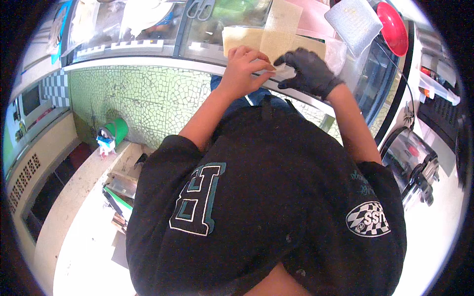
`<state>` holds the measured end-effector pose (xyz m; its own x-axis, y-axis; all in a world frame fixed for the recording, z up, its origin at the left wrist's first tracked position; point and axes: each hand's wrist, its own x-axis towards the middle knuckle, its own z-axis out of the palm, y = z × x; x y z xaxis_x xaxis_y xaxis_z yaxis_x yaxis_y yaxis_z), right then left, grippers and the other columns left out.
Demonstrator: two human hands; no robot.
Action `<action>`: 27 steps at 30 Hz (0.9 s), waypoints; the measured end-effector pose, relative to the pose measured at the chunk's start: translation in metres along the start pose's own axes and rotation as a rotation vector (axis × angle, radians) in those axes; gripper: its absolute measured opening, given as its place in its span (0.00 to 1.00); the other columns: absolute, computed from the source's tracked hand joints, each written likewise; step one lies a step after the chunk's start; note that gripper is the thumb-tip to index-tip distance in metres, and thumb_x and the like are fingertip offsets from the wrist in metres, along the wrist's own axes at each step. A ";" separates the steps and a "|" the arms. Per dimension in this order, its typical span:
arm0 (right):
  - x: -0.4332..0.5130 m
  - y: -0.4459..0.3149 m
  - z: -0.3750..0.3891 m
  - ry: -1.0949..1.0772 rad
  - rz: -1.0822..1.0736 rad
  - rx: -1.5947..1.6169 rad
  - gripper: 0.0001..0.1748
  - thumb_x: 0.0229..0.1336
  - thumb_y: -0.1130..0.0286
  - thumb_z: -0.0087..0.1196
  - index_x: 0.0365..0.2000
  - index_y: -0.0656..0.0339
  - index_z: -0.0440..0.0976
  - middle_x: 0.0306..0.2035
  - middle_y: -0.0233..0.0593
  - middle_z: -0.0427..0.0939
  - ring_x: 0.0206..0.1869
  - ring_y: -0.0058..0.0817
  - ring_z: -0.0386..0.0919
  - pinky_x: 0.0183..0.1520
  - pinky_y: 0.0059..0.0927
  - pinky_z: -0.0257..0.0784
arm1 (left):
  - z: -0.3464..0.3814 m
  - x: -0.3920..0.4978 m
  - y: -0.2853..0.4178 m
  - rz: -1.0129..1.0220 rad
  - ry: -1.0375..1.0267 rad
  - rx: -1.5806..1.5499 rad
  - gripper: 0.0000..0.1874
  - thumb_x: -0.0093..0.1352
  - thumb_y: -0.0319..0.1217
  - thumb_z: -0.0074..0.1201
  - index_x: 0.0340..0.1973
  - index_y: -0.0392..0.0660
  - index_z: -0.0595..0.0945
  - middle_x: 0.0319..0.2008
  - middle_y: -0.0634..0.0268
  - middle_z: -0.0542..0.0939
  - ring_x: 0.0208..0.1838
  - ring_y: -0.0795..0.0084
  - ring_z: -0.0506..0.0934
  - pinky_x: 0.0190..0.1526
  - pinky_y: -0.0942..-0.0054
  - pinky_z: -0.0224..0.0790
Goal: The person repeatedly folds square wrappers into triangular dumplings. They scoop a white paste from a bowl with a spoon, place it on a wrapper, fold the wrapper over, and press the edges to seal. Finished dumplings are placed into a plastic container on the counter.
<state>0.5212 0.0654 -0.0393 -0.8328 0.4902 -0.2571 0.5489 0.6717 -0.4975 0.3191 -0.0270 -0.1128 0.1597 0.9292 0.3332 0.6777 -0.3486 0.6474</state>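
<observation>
My bare left hand (249, 70) is at the near edge of the glass-topped counter (207, 48), its fingertips pinching the edge of a thin, whitish, translucent sheet (285, 71). My right hand (310, 72), in a black glove, curls around the other side of that sheet with fingers spread; whether it touches the sheet cannot be told. Just beyond both hands lie overlapping beige paper sheets (282, 27), one upright across a wider one. Pinkish sheets (314, 16) and a crumpled clear plastic piece (335, 55) lie to their right.
A pale square pad or tray (353, 26) and a red bowl (392, 29) are at the upper right. Grey-handled scissors (200, 9) lie at the top. A metal appliance (411, 162) with a cord stands at right. A green bin (116, 131) is at lower left.
</observation>
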 end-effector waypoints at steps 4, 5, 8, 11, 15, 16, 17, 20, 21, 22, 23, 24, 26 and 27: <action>-0.016 -0.015 0.046 0.072 0.120 0.003 0.10 0.49 0.65 0.62 0.33 0.53 0.75 0.35 0.37 0.77 0.43 0.41 0.75 0.48 0.42 0.68 | -0.011 -0.010 0.003 -0.004 -0.071 0.062 0.08 0.56 0.37 0.66 0.31 0.60 0.84 0.46 0.76 0.78 0.55 0.62 0.70 0.57 0.54 0.55; -0.016 -0.017 0.053 0.139 0.091 0.001 0.10 0.49 0.65 0.62 0.33 0.53 0.76 0.35 0.37 0.77 0.43 0.41 0.75 0.48 0.42 0.67 | -0.013 -0.012 0.004 -0.016 -0.068 0.054 0.08 0.56 0.37 0.66 0.31 0.60 0.84 0.47 0.76 0.78 0.56 0.61 0.69 0.58 0.54 0.54; -0.017 -0.023 0.068 0.188 0.092 -0.024 0.08 0.51 0.65 0.60 0.34 0.52 0.76 0.35 0.36 0.77 0.44 0.41 0.74 0.50 0.42 0.66 | -0.015 -0.018 0.007 -0.028 -0.068 0.052 0.08 0.56 0.38 0.66 0.31 0.61 0.84 0.49 0.76 0.77 0.58 0.60 0.68 0.59 0.52 0.53; -0.018 -0.024 0.076 0.267 0.076 0.048 0.09 0.52 0.65 0.60 0.35 0.52 0.77 0.35 0.36 0.77 0.45 0.40 0.74 0.51 0.42 0.66 | -0.015 -0.020 0.007 -0.003 -0.096 0.078 0.08 0.56 0.38 0.66 0.31 0.60 0.84 0.48 0.76 0.77 0.58 0.60 0.68 0.59 0.52 0.53; -0.027 -0.013 0.081 0.350 0.131 0.140 0.11 0.52 0.65 0.60 0.39 0.51 0.77 0.37 0.36 0.77 0.45 0.40 0.73 0.51 0.42 0.66 | -0.015 -0.021 0.009 -0.011 -0.140 0.101 0.09 0.57 0.38 0.66 0.33 0.59 0.84 0.49 0.74 0.77 0.58 0.58 0.68 0.59 0.53 0.53; -0.027 -0.008 0.080 0.333 0.122 0.162 0.12 0.53 0.66 0.60 0.40 0.51 0.77 0.37 0.36 0.77 0.45 0.40 0.73 0.51 0.42 0.66 | -0.015 -0.021 0.010 -0.014 -0.136 0.098 0.10 0.57 0.39 0.67 0.34 0.59 0.84 0.50 0.74 0.77 0.58 0.58 0.68 0.58 0.53 0.53; -0.026 -0.004 0.080 0.268 0.158 0.173 0.13 0.53 0.66 0.60 0.41 0.51 0.77 0.38 0.36 0.77 0.45 0.40 0.73 0.52 0.42 0.66 | -0.015 -0.021 0.011 -0.031 -0.136 0.098 0.10 0.58 0.39 0.66 0.35 0.59 0.84 0.48 0.73 0.78 0.57 0.58 0.68 0.58 0.53 0.53; -0.015 0.001 0.076 0.223 0.048 0.094 0.15 0.53 0.66 0.60 0.43 0.51 0.76 0.39 0.37 0.77 0.46 0.40 0.73 0.51 0.41 0.66 | -0.011 -0.020 0.016 -0.105 -0.119 0.057 0.13 0.59 0.38 0.65 0.39 0.56 0.82 0.42 0.73 0.79 0.55 0.61 0.70 0.58 0.53 0.52; -0.011 0.000 0.074 0.345 0.035 0.091 0.13 0.54 0.64 0.59 0.42 0.50 0.77 0.38 0.37 0.77 0.44 0.41 0.73 0.49 0.41 0.67 | -0.011 -0.020 0.017 -0.155 -0.123 0.028 0.14 0.60 0.38 0.65 0.41 0.55 0.81 0.39 0.73 0.80 0.54 0.62 0.71 0.59 0.53 0.51; -0.005 -0.003 0.072 0.445 0.035 0.087 0.12 0.55 0.62 0.57 0.41 0.49 0.77 0.37 0.37 0.77 0.43 0.41 0.74 0.47 0.42 0.67 | -0.009 -0.019 0.018 -0.212 -0.122 -0.003 0.16 0.60 0.37 0.64 0.43 0.54 0.80 0.36 0.73 0.80 0.53 0.63 0.72 0.59 0.53 0.51; 0.000 -0.006 0.070 0.542 0.031 0.083 0.11 0.55 0.61 0.56 0.39 0.48 0.77 0.36 0.37 0.77 0.42 0.42 0.74 0.45 0.42 0.68 | -0.008 -0.018 0.020 -0.262 -0.061 -0.016 0.18 0.60 0.36 0.64 0.45 0.51 0.79 0.34 0.71 0.80 0.50 0.63 0.73 0.57 0.54 0.53; 0.002 -0.008 0.067 0.664 0.055 -0.017 0.11 0.56 0.60 0.56 0.39 0.49 0.77 0.38 0.37 0.76 0.41 0.41 0.73 0.43 0.41 0.68 | -0.007 -0.017 0.022 -0.320 0.004 -0.032 0.20 0.61 0.35 0.64 0.47 0.49 0.77 0.33 0.70 0.81 0.47 0.63 0.74 0.56 0.55 0.56; 0.001 -0.013 0.064 0.654 0.085 -0.008 0.13 0.54 0.63 0.59 0.41 0.51 0.77 0.39 0.38 0.76 0.42 0.41 0.74 0.45 0.41 0.68 | -0.005 -0.011 0.026 -0.466 0.081 -0.133 0.23 0.61 0.34 0.63 0.51 0.44 0.74 0.31 0.66 0.81 0.42 0.63 0.76 0.51 0.59 0.61; 0.001 -0.014 0.063 0.648 0.087 -0.002 0.14 0.54 0.65 0.61 0.42 0.52 0.76 0.40 0.38 0.76 0.43 0.41 0.74 0.45 0.42 0.68 | -0.005 -0.007 0.027 -0.557 0.097 -0.215 0.25 0.62 0.34 0.63 0.52 0.43 0.73 0.32 0.64 0.81 0.39 0.64 0.77 0.48 0.61 0.64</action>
<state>0.5082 0.0211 -0.0843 -0.5739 0.7779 0.2559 0.6131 0.6153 -0.4955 0.3326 -0.0439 -0.0943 -0.2502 0.9673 -0.0416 0.4785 0.1609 0.8632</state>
